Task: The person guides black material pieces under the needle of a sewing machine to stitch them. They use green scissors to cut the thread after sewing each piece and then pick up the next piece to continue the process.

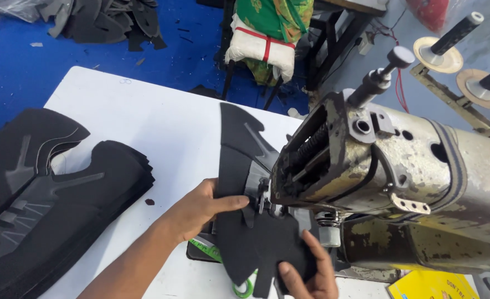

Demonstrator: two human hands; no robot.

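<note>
Both hands were on a black cut piece of shoe material (245, 221) that lay across the white table (145, 116) and ran under the head of a worn, cream-coloured sewing machine (400, 177). The left hand (198, 207) lay flat on the piece from the left, its fingers held together and stretched toward the needle area, the thumb pressing down on top. The right hand (308, 274) held the near edge of the piece at the bottom of the view, fingers curled up over the material and pinching it; the palm was cut off by the frame, so the grip underneath could not be fully judged. The far end of the piece pointed away across the table, past the machine's front. To the left, well apart from the hands, sat a thick stack of similar black pieces (51, 194). Just below the held piece, a green-handled pair of scissors (244, 288) peeked out. Two spool stands (450, 41) rose behind the machine, and a chair with green cloth (270, 33) stood on the blue floor (12, 66) beyond the table.
</note>
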